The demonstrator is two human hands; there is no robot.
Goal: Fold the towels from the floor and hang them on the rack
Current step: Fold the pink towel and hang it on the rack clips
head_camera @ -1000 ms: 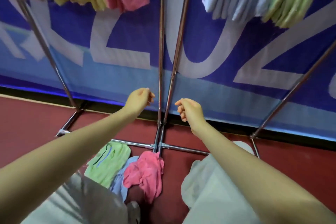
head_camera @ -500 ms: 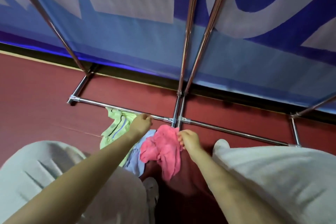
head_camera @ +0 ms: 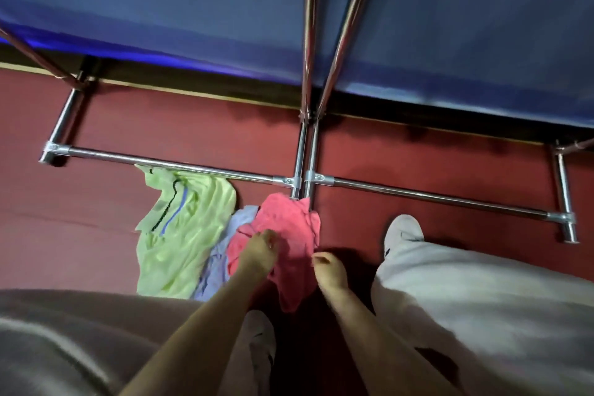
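Note:
Three crumpled towels lie in a heap on the red floor beside the rack's base. The pink towel (head_camera: 291,219) is on top, the light blue towel (head_camera: 221,254) is partly under it, and the green towel (head_camera: 183,228) with dark stripes lies to the left. My left hand (head_camera: 258,252) reaches down onto the pink towel's middle, with the fingertips bunched and pinching the cloth. My right hand (head_camera: 331,270) is at the pink towel's right edge with curled fingers. Blur hides whether it grips the cloth.
The rack's chrome base bars (head_camera: 180,165) run across the floor just behind the towels, and two upright poles (head_camera: 307,74) rise from the centre joint. A blue banner (head_camera: 193,10) hangs behind. My light trouser legs and white shoe (head_camera: 403,231) flank the heap.
My view has tipped further down and the hung towels are out of sight. Both hands dropped from chest height to the floor, and the left moved from the green towel onto the pink one.

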